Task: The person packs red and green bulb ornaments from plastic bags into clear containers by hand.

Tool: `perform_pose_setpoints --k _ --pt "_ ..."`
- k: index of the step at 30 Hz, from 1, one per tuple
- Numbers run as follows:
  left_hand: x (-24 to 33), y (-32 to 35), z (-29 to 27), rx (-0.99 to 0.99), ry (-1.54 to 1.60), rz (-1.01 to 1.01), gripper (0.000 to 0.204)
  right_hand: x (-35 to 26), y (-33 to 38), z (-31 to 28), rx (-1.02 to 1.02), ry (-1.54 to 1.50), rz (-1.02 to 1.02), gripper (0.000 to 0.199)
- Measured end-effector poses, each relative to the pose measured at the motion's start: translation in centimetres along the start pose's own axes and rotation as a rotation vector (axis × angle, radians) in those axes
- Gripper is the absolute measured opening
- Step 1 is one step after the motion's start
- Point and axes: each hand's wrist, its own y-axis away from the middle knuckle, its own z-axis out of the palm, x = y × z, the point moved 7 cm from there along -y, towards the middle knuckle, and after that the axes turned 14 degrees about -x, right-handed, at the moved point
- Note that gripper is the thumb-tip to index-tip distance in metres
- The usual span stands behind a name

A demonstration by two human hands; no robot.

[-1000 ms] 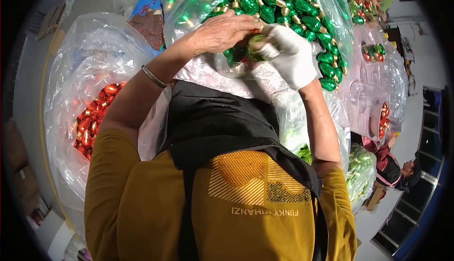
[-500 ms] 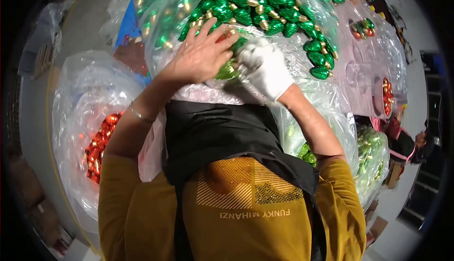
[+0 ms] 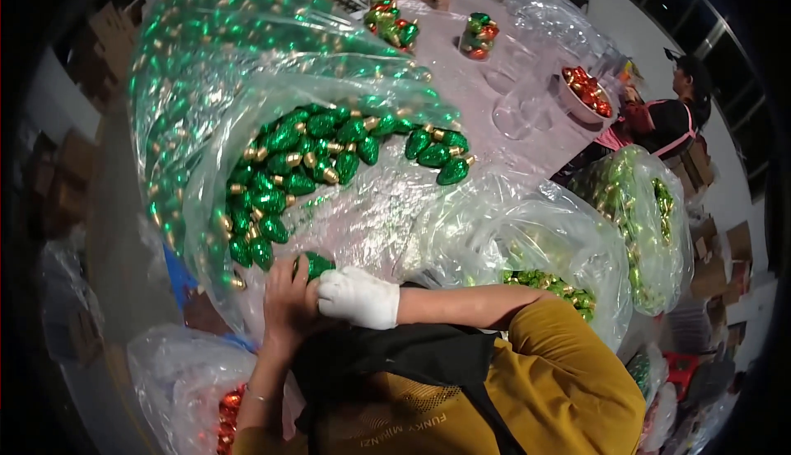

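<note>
Green bulb (image 3: 318, 265) shows between left hand (image 3: 291, 300) and right hand (image 3: 360, 297), both grips' closure unclear; likely light, stiff, slick, best held mid-body.

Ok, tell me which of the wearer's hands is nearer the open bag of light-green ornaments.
Right. The gloved right hand sits to the left of that bag; the bare left hand is farther left, beyond the right one.

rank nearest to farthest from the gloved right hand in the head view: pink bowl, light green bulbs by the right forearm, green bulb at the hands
1. Green bulb, alongside, slightly left
2. Light green bulbs, to the right
3. Pink bowl, upper right
</note>
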Motion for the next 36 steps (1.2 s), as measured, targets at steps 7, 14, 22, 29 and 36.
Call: perform_pose_setpoints --k 7,14,22,29,36 --pt "-0.8 -1.8 -3.0 -0.033 0.16 0.131 0.046 1.6 -0.6 -1.3 0.046 -0.06 -0.033 0.007" --pt "4.7 -2.0 -12.6 0.401 0.129 0.205 0.046 4.5 7.8 -12.4 0.118 0.031 0.174 0.009" --pt "-8.1 7.2 -8.7 0.506 0.448 -0.26 0.019 21.4 16.7 -25.6 0.3 0.55 0.792 0.018" --pt "-14.8 21.2 -5.4 0.838 0.319 -0.815 0.022 47.4 17.2 -21.8 0.201 0.471 1.17 0.019" --pt "-16.1 30.0 -2.4 0.851 0.208 -1.22 0.026 52.2 17.4 -22.1 0.942 0.848 1.028 0.029"
